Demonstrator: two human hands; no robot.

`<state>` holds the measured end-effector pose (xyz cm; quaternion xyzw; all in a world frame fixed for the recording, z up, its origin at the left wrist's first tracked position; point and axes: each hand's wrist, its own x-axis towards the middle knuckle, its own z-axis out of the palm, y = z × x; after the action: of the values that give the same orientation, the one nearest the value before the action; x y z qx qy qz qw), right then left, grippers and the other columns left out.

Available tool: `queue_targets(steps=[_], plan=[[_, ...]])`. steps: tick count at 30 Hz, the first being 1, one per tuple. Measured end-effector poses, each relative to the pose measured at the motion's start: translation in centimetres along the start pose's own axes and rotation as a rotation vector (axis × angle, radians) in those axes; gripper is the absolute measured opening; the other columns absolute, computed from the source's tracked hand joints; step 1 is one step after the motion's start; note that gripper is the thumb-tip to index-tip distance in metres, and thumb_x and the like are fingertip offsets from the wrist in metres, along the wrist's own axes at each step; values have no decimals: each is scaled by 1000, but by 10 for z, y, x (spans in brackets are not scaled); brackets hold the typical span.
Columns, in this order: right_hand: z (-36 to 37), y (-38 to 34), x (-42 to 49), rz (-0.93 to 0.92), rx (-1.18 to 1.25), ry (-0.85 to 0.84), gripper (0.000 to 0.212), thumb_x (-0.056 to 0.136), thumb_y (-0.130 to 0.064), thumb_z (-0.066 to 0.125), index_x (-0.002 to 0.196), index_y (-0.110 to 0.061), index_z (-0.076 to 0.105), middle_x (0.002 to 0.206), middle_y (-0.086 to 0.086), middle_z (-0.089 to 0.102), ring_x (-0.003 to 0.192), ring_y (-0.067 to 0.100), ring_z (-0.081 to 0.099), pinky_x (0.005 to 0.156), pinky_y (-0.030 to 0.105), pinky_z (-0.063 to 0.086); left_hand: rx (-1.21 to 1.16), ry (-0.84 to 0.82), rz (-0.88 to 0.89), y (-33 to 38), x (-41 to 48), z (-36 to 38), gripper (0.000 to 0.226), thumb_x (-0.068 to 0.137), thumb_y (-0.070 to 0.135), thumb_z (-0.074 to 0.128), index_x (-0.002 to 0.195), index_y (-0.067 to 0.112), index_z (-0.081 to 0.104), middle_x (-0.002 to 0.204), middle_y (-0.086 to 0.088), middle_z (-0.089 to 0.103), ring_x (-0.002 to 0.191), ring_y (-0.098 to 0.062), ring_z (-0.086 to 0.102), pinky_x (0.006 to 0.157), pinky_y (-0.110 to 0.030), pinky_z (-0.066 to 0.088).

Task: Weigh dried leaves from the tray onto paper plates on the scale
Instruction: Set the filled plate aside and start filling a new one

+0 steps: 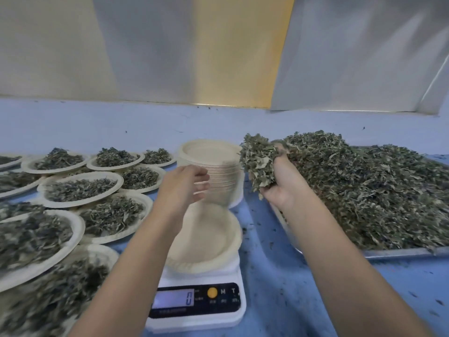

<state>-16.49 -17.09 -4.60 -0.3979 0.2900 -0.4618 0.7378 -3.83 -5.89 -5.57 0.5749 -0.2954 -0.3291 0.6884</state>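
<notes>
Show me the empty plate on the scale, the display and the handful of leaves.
empty plate (206, 238): head view, bare inner floor.
scale display (173, 297): head view, lit screen.
handful of leaves (257, 161): head view, middle of clump.

Maybe a work room for packing leaves (364, 190): a big tray (401, 252) heaped with them, a scale (201, 319), and many filled plates (80, 205) on a blue table (267, 276).

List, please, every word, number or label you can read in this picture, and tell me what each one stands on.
"0": on the lit display of the kitchen scale.
"M": on the scale's black panel, right of the yellow button.
"T": on the same panel, right of the "M".
Small print under the buttons and below the display: too blurred to read.
</notes>
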Motion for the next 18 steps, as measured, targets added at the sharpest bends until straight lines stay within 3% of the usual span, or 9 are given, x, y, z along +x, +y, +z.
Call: queue_targets(steps=[2, 4, 7, 9, 12, 14, 17, 18], plan=[[17, 15, -3, 6, -82, -113, 33, 101, -15, 31, 93, -27, 60, 97, 3, 67, 79, 17, 60, 63, 28, 47, -62, 26, -10, 1, 1, -12, 20, 96, 21, 45, 99, 11, 61, 95, -4, 65, 78, -17, 63, 72, -26, 50], [31, 31, -8, -13, -162, -241, 40, 99, -9, 36, 80, -26, 67, 90, 8, 71, 75, 20, 65, 67, 33, 52, -146, 52, -8, 0, 2, -24, 24, 97, 29, 43, 108, 16, 60, 103, -2, 64, 88, -19, 64, 76, -28, 51], [42, 51, -15, -66, -303, -353, 45, 94, 1, 45, 67, -24, 70, 76, 2, 70, 66, 17, 67, 61, 30, 54, -267, 53, -32, -1, 3, -34, 31, 96, 35, 42, 118, 20, 59, 105, -2, 64, 84, -18, 62, 74, -29, 50], [44, 58, -16, -140, -472, -379, 42, 93, 5, 42, 71, -23, 65, 80, -5, 66, 74, 14, 63, 64, 26, 50, -290, 43, -56, -3, 4, -34, 33, 96, 38, 42, 118, 21, 60, 108, -5, 63, 84, -19, 59, 74, -33, 48], [49, 64, -20, -285, -698, -419, 21, 94, -11, 53, 77, -23, 60, 76, -11, 61, 76, 6, 56, 70, 20, 43, -217, 45, -73, -5, 5, -31, 32, 94, 40, 43, 112, 24, 64, 118, -8, 62, 99, -25, 60, 86, -39, 47], [51, 64, -22, -367, -843, -451, 15, 92, -15, 58, 80, -25, 61, 78, -15, 60, 76, 0, 55, 70, 13, 40, -185, 36, -81, -6, 5, -29, 28, 94, 39, 43, 102, 26, 67, 116, -10, 64, 96, -25, 61, 83, -37, 47], [52, 63, -27, -430, -931, -505, 12, 88, -14, 64, 85, -25, 63, 84, -18, 63, 79, -6, 56, 77, 15, 42, -127, 41, -94, -11, 8, -28, 24, 94, 36, 47, 97, 24, 67, 104, -8, 68, 94, -23, 64, 79, -35, 50], [52, 62, -30, -430, -917, -521, 14, 86, -12, 66, 86, -26, 64, 85, -19, 65, 82, -7, 58, 79, 15, 43, -109, 48, -97, -13, 9, -26, 24, 94, 36, 47, 97, 23, 66, 97, -4, 69, 87, -19, 64, 72, -31, 50]])
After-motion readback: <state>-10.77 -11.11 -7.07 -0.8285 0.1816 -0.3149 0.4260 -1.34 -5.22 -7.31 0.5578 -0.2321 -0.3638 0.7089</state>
